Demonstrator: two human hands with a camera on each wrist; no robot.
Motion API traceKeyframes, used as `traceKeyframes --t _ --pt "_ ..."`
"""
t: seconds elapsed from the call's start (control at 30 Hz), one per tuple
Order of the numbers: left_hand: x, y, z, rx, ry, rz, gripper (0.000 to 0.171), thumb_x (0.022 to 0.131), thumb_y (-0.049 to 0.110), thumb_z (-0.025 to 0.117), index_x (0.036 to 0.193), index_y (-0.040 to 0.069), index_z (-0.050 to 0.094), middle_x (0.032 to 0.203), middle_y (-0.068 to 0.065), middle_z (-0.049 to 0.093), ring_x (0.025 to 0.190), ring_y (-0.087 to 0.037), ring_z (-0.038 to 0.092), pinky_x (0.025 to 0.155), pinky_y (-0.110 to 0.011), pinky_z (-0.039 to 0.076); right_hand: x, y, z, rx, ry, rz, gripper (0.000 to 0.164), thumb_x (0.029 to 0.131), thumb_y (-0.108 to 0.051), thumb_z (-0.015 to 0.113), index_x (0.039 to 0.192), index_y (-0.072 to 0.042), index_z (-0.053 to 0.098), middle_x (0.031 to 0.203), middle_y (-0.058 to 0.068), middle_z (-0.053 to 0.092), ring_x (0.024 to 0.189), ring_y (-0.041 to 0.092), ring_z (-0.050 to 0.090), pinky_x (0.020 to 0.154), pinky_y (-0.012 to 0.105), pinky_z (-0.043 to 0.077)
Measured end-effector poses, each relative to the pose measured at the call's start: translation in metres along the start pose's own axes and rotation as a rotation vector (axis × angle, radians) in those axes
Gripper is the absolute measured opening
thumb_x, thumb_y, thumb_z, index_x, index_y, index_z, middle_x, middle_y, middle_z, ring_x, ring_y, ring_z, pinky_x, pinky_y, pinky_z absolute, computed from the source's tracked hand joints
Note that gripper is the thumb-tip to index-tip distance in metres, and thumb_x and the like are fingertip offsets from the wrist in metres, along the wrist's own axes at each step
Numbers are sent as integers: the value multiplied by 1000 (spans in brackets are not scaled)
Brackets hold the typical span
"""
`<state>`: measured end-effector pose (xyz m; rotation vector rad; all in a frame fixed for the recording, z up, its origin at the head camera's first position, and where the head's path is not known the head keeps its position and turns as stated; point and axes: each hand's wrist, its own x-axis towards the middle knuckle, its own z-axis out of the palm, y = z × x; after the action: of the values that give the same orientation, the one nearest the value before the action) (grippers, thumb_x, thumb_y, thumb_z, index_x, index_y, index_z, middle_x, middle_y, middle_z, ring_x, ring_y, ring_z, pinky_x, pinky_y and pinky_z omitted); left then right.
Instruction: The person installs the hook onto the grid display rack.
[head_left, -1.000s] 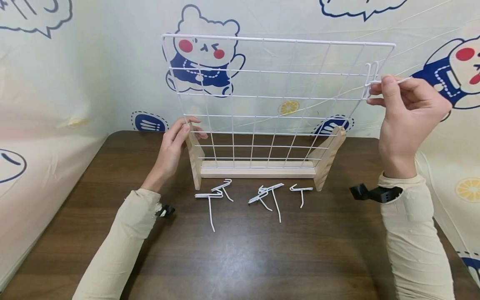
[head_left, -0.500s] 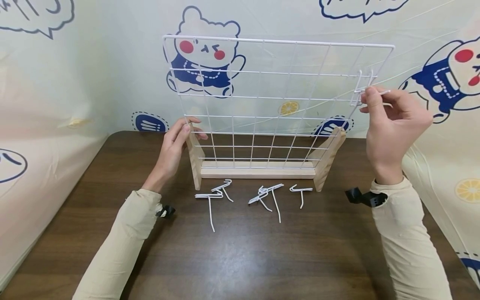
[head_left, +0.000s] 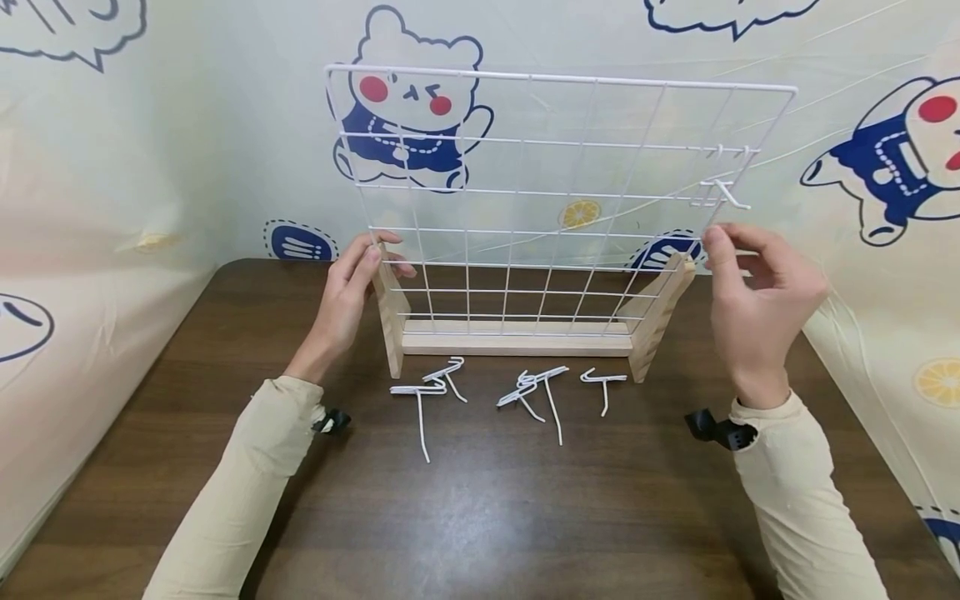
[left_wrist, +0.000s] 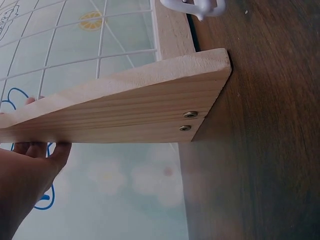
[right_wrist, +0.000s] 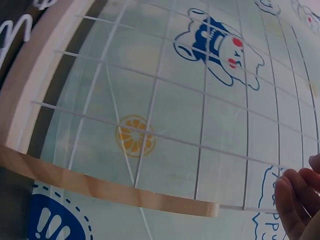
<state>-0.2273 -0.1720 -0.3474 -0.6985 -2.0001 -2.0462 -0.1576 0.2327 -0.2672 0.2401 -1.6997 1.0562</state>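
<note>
A white wire grid (head_left: 562,79) stands upright in a wooden stand (head_left: 517,344). My left hand (head_left: 341,292) grips the top of the left wooden side panel (head_left: 390,321), with fingers behind it; the left wrist view shows that panel (left_wrist: 125,110) from outside. One white wire hook (head_left: 732,196) hangs near the grid's right edge, its prong pointing toward me. Just below it is my right hand (head_left: 768,308), fingers loosely bent and holding nothing visible, fingertips close to the grid's right edge. Whether they touch it, I cannot tell.
Several loose white hooks lie on the brown table (head_left: 480,517) in front of the stand, among them a left hook (head_left: 422,421), a middle hook (head_left: 555,408) and a right hook (head_left: 604,396). A printed curtain (head_left: 247,142) hangs behind the table.
My right hand brought the hook left onto the grid's right edge, let it go and moved down. The left hand has stayed on the side panel.
</note>
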Motion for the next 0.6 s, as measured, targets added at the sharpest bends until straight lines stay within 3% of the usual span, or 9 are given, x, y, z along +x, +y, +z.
traceKeyframes --t 0.13,0.37,0.6 --pt "0 2 0 2 2 -6 34 108 28 40 127 7 58 103 -25 66 100 -34 65 85 -39 51 -19 -4 -2 -57 -63 -97 11 84 -7 77 86 4 77 80 18 74 69 0 62 72 14 47" --pt "1 3 -1 27 11 -7 33 108 30 39 126 10 59 103 -24 68 100 -32 66 84 -40 50 -41 -8 -5 -80 -232 -255 16 88 -13 72 86 2 77 76 14 71 65 22 59 75 13 42" --pt "-2 2 0 66 -1 -4 34 108 31 38 127 11 58 102 -22 68 100 -30 66 84 -45 48 -56 -9 -13 -56 -385 -347 24 93 -22 67 88 0 76 75 8 70 63 19 60 71 16 43"
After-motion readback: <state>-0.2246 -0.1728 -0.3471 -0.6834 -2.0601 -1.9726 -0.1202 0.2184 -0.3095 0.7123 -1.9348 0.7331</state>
